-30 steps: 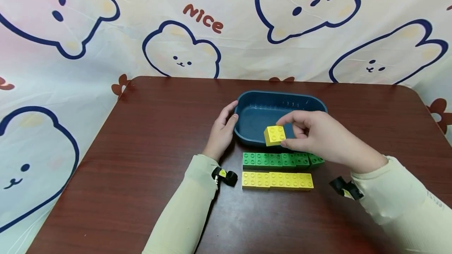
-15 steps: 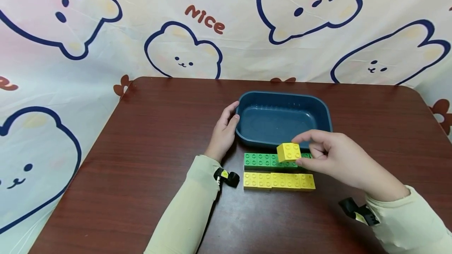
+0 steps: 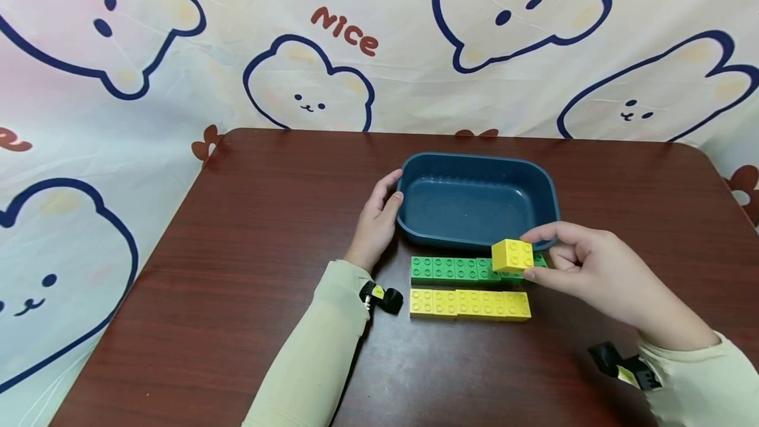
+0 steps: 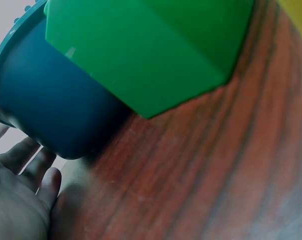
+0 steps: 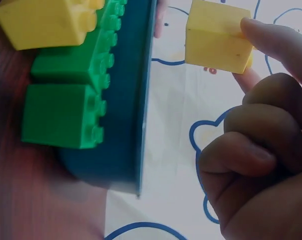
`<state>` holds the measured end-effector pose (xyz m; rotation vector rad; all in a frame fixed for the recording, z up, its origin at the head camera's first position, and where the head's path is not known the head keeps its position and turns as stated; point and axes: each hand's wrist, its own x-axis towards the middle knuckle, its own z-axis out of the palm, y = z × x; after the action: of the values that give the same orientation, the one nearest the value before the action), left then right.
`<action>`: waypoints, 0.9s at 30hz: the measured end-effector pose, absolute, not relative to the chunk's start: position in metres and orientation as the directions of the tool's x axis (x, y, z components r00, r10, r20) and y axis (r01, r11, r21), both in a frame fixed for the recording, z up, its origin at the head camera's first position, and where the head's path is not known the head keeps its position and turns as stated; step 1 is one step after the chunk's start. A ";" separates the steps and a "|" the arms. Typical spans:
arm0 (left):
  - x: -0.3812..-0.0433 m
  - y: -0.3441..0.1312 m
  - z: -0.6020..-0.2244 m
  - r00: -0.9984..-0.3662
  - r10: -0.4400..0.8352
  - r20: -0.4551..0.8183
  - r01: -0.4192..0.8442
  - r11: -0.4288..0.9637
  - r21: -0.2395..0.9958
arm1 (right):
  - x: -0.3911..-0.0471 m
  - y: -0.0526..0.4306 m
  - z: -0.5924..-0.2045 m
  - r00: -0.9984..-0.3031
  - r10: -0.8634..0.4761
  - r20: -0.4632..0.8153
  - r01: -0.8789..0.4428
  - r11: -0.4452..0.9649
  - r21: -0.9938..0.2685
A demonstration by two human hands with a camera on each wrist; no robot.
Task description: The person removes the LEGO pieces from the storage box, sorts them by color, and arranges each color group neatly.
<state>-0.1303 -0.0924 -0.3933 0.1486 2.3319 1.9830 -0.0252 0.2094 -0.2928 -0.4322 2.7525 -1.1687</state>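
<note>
Between thumb and index finger, my right hand (image 3: 599, 275) pinches a yellow toy building brick (image 3: 512, 256), its other fingers curled in. The brick is held above the right part of a green brick row (image 3: 441, 270), overlapping it in the head view. My left hand (image 3: 373, 226) rests its fairly straight fingers and thumb against the left end of a dark blue plastic bin (image 3: 468, 206). In the left wrist view those fingers (image 4: 38, 165) lie right at the bin's outer wall (image 4: 55, 100). From the right wrist, the pinched brick (image 5: 218, 37) shows smooth sides.
A yellow brick row (image 3: 468, 304) lies in front of the green one, studs up. Both rows stand on the brown table (image 3: 267, 229), just before the bin. A cloth with cartoon bears (image 3: 403, 97) hangs behind the table.
My right hand has carried the yellow brick from over the bin's front edge rightward and nearer, to above the green row. My left hand has stayed at the bin.
</note>
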 end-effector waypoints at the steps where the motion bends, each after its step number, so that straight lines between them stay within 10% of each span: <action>1: -0.130 -0.092 -0.392 -0.992 0.124 -0.001 0.019 0.158 0.987 | -0.024 0.211 -0.294 -0.954 -0.299 0.004 -0.212 0.665 -0.716; 27: -0.131 -0.091 -0.397 -0.994 0.111 0.024 0.042 0.158 0.987 | 0.000 0.259 -0.328 -0.966 -0.257 -0.026 -0.178 0.734 -0.656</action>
<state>-0.1312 -0.0914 -0.3971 0.1548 2.3492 1.9990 0.0001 0.2585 -0.3284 -0.3545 2.8170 -1.0473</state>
